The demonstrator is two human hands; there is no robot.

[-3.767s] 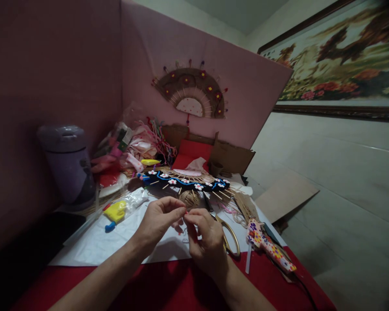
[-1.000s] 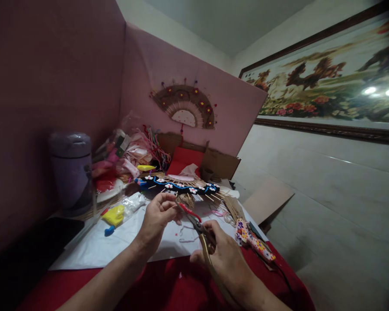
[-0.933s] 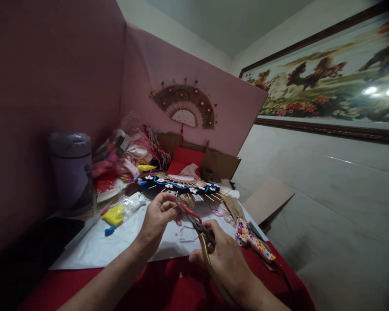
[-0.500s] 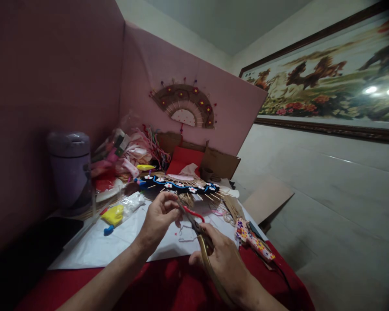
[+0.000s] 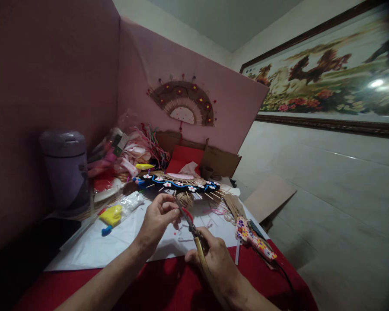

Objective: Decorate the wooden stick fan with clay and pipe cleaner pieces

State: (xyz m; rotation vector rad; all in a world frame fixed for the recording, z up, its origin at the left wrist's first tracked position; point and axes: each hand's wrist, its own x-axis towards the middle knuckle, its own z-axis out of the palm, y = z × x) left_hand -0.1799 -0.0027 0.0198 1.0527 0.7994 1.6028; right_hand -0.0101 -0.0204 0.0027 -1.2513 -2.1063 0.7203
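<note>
My right hand [image 5: 215,259] is wrapped round the yellowish handles of a pair of scissors [image 5: 194,233], whose blades point up and left toward my other hand. My left hand [image 5: 160,216] is pinched near the blade tips, and what lies between its fingertips is too small to name. A red fuzzy strip [image 5: 188,212] curves beside the blades. Just beyond both hands lies a black fan-shaped piece [image 5: 178,186] with white flowers and a blue wavy line, sticks poking out of its edge. A ball of twine [image 5: 184,199] sits under its front edge.
A purple canister [image 5: 65,172] stands at left, near yellow and blue clay [image 5: 112,216]. A floral glue gun [image 5: 254,242] with a cord lies at right. Behind are bags, fuzzy strips, cardboard [image 5: 223,162] and a brown fan [image 5: 183,101] on the pink panel.
The scissors and my right hand have shifted slightly left and down. The red strip now curves closer to the blades. My left hand has barely moved.
</note>
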